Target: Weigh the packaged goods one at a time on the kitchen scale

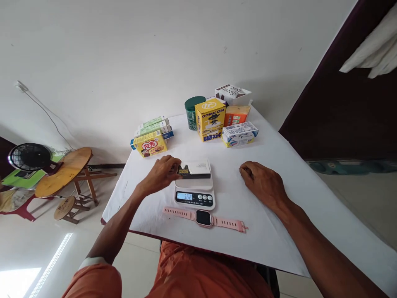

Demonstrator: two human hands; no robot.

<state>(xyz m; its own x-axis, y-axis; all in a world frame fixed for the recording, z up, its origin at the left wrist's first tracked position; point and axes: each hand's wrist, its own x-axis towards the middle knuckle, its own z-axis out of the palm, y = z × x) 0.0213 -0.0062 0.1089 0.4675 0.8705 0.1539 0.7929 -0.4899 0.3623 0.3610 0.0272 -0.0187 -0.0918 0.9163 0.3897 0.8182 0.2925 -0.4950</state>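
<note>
My left hand (163, 171) pinches the left end of a flat white and black box (198, 167). That box lies on the platform of a white digital kitchen scale (194, 205), whose lit display reads 362. My right hand (263, 182) rests on the table to the right of the scale, its fingers curled in with nothing visible in them. In front of the scale a pink-strapped smartwatch (203, 218) is stretched out flat, screen up and dark.
A yellow snack box (151, 145) stands before green and blue cartons (153, 126) at the back left. Behind the scale are a green canister (190, 118), a yellow box (211, 120), an orange pack (237, 116), a white-blue box (240, 134) and a white box (232, 94).
</note>
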